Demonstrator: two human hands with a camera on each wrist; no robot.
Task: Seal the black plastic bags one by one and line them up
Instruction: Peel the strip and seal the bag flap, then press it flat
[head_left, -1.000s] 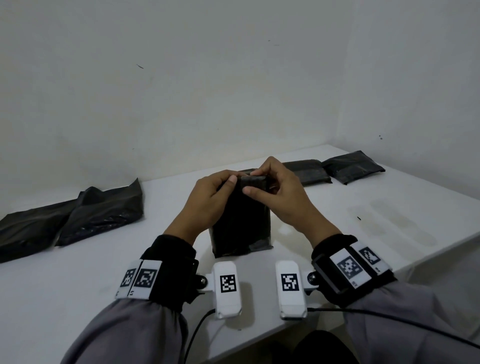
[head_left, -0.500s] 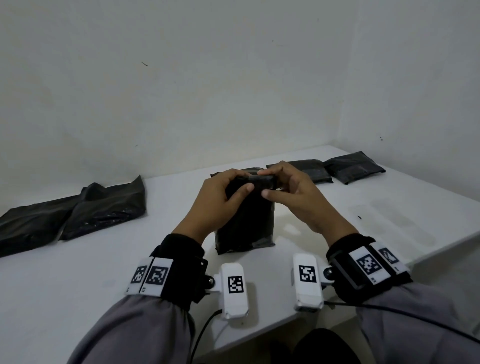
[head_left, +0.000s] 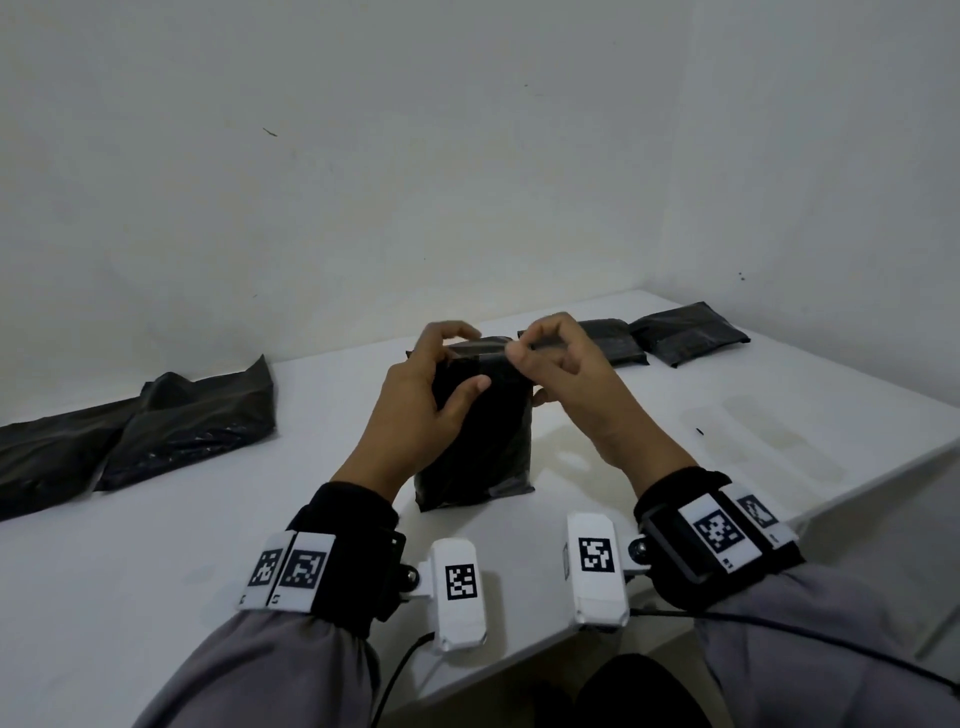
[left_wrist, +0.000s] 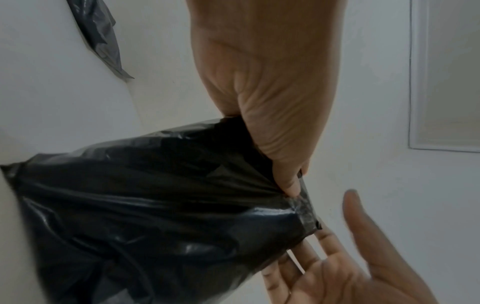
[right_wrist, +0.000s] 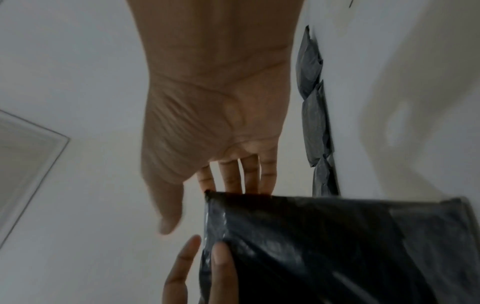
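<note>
A black bag (head_left: 480, 431) is standing upright on the white table (head_left: 156, 545), near the front edge and between the two hands. The left hand (head_left: 423, 405) is gripping the bag near its top, thumb lying across the near face and fingers curling over the upper edge; the left wrist view is showing the thumb (left_wrist: 285, 164) pressing into the plastic just below the flap (left_wrist: 307, 207). The right hand (head_left: 566, 374) is pinching the flap at the bag's top right corner between thumb and forefinger, the other fingers curling loosely; in the right wrist view its fingers (right_wrist: 233, 176) are reaching behind the top edge of the bag (right_wrist: 324, 246). Two flat, filled bags (head_left: 685, 340) are lying side by side at the far right of the table, touching each other. A loose heap of unfilled bags (head_left: 156, 426) is lying at the far left, well apart from the hands. Grey sleeves (head_left: 260, 670) are covering both forearms.
</note>
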